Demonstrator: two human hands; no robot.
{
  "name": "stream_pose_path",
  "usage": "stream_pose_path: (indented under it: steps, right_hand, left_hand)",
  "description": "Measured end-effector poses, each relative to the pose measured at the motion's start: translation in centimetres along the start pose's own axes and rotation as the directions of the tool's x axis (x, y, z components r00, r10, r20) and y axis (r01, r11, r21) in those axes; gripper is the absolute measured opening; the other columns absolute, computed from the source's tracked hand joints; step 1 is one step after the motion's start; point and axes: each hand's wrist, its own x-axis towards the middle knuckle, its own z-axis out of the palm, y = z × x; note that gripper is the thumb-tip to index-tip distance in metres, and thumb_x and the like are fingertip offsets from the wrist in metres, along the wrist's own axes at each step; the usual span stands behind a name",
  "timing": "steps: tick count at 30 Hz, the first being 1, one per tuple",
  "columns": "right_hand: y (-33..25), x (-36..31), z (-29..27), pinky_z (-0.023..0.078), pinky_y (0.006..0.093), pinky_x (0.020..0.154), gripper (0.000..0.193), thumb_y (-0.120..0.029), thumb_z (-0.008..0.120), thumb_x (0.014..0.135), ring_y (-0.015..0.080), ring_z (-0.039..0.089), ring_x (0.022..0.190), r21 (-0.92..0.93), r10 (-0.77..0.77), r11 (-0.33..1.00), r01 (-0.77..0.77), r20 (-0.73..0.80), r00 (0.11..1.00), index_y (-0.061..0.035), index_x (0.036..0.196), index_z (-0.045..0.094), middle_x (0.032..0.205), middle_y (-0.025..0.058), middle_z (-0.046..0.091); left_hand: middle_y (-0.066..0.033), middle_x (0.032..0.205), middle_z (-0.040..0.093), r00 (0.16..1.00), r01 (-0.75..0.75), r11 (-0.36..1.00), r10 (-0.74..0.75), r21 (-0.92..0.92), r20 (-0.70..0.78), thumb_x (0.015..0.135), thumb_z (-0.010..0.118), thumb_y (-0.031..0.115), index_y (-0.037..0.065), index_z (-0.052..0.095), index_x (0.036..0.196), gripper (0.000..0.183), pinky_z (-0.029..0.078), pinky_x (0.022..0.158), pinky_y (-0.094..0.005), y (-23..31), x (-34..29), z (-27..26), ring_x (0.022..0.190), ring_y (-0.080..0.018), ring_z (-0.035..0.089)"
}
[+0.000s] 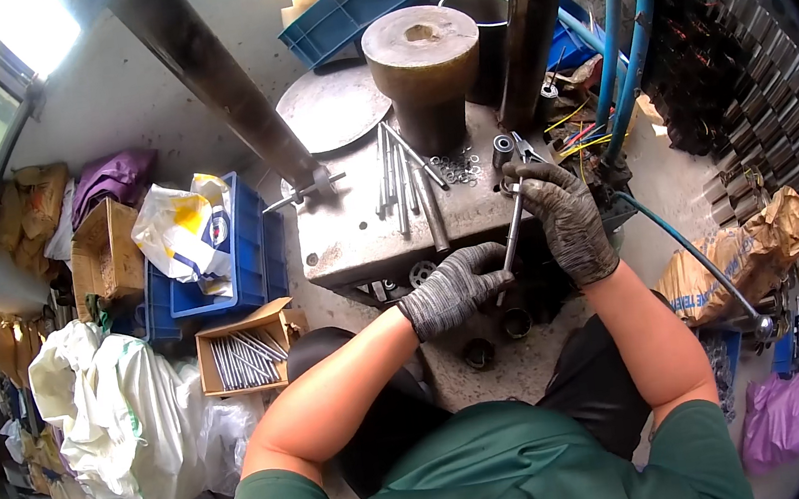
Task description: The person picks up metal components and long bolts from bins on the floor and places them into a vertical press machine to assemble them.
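Observation:
Both my hands wear grey, dirt-darkened gloves. A slim metal rod (514,231) slants between them in front of the metal work table (349,246). My left hand (460,287) closes on its lower end, and my right hand (565,218) grips it near the top. What the right fingertips pinch there is partly hidden. Just beyond the right fingers stand a small metal sleeve (503,147) and pliers (529,149). Several loose metal rods (399,184) lie on the table to the left, beside a scatter of small rings (458,170).
A thick round metal block (424,69) rises from the table between two steel columns (210,73). To the left are blue crates (264,252) and a cardboard box (274,332) of rods. Blue hoses (640,46) hang on the right, near stacked metal tubes (771,79) and a brown sack (739,260).

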Motion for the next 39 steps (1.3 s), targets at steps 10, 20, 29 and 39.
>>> stream_pose_path:
  steps: [10,20,29,39]
  right_hand:
    - [-0.8,-1.0,2.0,0.059,0.0328,0.078,0.032,-0.025,0.066,0.103,0.0177,0.07,0.084,0.209,0.289,0.938,-0.276,-0.035,0.957,-0.0017,0.124,0.066,0.094,0.0081,0.072]
    - [0.4,-2.4,3.1,0.05,0.0308,0.081,0.028,-0.026,0.055,0.109,0.0149,0.06,0.084,-0.356,-0.127,0.931,0.083,-0.103,0.987,-0.0013,0.111,0.07,0.092,0.0032,0.066]
    - [0.0,-3.9,6.0,0.051,0.0282,0.09,0.035,-0.031,0.053,0.111,0.012,0.063,0.097,-0.019,0.088,0.996,-0.088,-0.007,0.996,-0.0026,0.128,0.061,0.111,0.005,0.069]
    - [8.9,-6.3,4.5,0.059,0.0322,0.078,0.036,-0.024,0.069,0.101,0.0178,0.071,0.097,-0.057,0.778,0.629,-0.776,0.052,0.627,-0.0057,0.131,0.061,0.115,0.0076,0.071]
  left_hand:
    - [-0.0101,0.116,0.071,0.993,0.095,0.985,-0.082,0.142,-0.089,0.099,0.07,0.012,0.0,0.057,0.139,0.043,0.055,0.096,-0.0321,0.0,0.3,0.3,0.107,-0.0161,0.066]
    - [-0.0193,0.112,0.073,0.977,-0.146,0.984,0.16,0.103,-0.143,0.094,0.072,0.009,-0.001,0.065,0.128,0.036,0.055,0.093,-0.0382,-1.2,-0.6,1.1,0.103,-0.0269,0.07]
    - [-0.0122,0.122,0.072,0.961,-0.139,0.972,0.179,0.191,-0.211,0.098,0.069,0.004,-0.001,0.061,0.135,0.038,0.052,0.105,-0.0343,0.8,-1.6,-0.4,0.117,-0.0183,0.065]
    - [-0.0097,0.108,0.072,0.689,-0.545,0.814,0.298,-0.201,-0.661,0.107,0.06,0.018,0.002,0.063,0.123,0.023,0.061,0.084,-0.0322,1.6,-2.5,-6.8,0.094,-0.0167,0.071]
